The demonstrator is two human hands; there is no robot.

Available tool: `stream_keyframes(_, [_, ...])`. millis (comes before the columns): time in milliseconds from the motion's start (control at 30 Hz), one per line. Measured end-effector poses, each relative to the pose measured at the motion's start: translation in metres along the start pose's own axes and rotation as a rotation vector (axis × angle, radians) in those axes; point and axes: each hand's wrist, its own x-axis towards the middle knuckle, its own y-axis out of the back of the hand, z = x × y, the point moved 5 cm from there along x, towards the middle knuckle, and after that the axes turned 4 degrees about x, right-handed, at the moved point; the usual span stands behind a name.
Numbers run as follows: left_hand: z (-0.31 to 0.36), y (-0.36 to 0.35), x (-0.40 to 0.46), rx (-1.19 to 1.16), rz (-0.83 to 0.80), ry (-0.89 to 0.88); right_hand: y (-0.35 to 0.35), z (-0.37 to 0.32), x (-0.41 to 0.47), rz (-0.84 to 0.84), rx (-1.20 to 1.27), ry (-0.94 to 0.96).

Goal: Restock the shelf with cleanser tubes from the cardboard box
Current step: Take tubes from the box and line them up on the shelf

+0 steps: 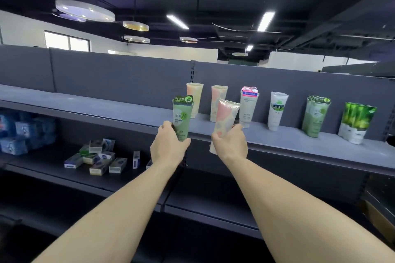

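My left hand (168, 145) grips a green seaweed cleanser tube (182, 117) upright, in front of the top shelf (299, 143) edge. My right hand (230, 143) holds a pastel pink-and-blue tube (225, 117), tilted slightly left, at the same shelf edge. Upright on the shelf behind them are a peach-and-yellow tube (195, 98), a pastel tube (218, 100), a white tube with a pink top (248, 107), a white tube with a cow picture (277, 111), a group of pale green tubes (315, 117) and a group of bright green tubes (357, 121). The cardboard box is out of view.
The lower shelf (53, 171) on the left holds several small boxes (100, 156) and blue wrapped packs (23, 134). A grey back panel (128, 77) rises behind the top shelf. The left stretch of the top shelf carries nothing.
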Motion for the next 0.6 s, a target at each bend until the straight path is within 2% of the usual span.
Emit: stream_keyframes(600, [0.037, -0.093, 0.126, -0.017, 0.011, -0.124, -0.071, -0.005, 0.137, 0.046, 0.048, 0.045])
